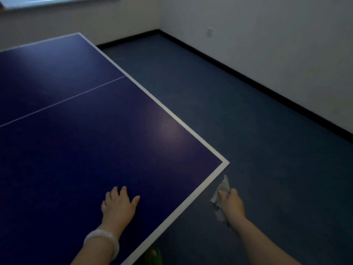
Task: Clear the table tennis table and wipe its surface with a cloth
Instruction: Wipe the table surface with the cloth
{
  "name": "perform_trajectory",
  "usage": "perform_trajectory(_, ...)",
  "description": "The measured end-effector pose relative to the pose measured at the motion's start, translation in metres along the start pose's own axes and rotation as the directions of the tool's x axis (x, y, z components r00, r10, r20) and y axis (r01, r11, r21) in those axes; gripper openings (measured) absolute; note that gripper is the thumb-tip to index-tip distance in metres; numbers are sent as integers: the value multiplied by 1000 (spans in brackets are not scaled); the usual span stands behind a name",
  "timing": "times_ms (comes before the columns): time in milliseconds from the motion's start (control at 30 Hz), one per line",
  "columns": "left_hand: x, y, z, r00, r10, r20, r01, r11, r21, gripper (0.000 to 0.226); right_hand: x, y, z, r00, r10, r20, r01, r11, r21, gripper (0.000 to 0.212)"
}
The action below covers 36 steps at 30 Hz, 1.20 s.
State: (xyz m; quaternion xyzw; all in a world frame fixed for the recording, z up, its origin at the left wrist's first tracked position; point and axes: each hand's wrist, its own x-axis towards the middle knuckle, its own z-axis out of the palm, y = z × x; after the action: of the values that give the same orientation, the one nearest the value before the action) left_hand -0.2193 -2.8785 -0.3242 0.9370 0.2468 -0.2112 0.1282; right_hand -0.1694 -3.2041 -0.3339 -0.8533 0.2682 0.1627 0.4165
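The dark blue table tennis table [91, 131] with white border lines fills the left half of the view, its near right corner at centre right. My left hand [119, 204] rests flat on the table top near the front edge, fingers spread, a white bangle on the wrist. My right hand [232, 204] is off the table, just past its corner over the floor, and grips a crumpled grey-white cloth [222, 190] that sticks out above and hangs below the fist.
Blue floor [248, 111] runs along the table's right side up to a white wall with a black skirting board [267, 87]. A window sill is at the top left. A foot in a green slipper [152, 255] shows under the table's front edge.
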Motion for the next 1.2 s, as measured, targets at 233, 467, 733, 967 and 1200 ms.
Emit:
perform_trajectory(233, -61, 134, 4, 975, 213, 59, -200, 965, -168, 62, 16, 12, -100, 969, -211, 130, 228, 964, -137, 20)
perform_trajectory(467, -105, 258, 13, 941, 337, 32, -328, 932, -155, 52, 42, 22, -196, 913, -351, 207, 397, 880, -260, 21)
perform_trajectory(733, -78, 329, -26, 919, 392, 45, -385, 916, -109, 51, 100, -22, -247, 871, -420, 254, 480, 836, -264, 20)
perform_trajectory(967, 18, 389, -56, 935, 355, 18, -352, 931, -93, 46, 194, -108, -271, 776, -516, 364, 631, 649, -425, 22)
perform_trajectory(1200, 132, 459, -100, 959, 284, -15, -283, 952, -119, 53, 304, -212, -286, 747, -495, 444, 663, 601, -446, 23)
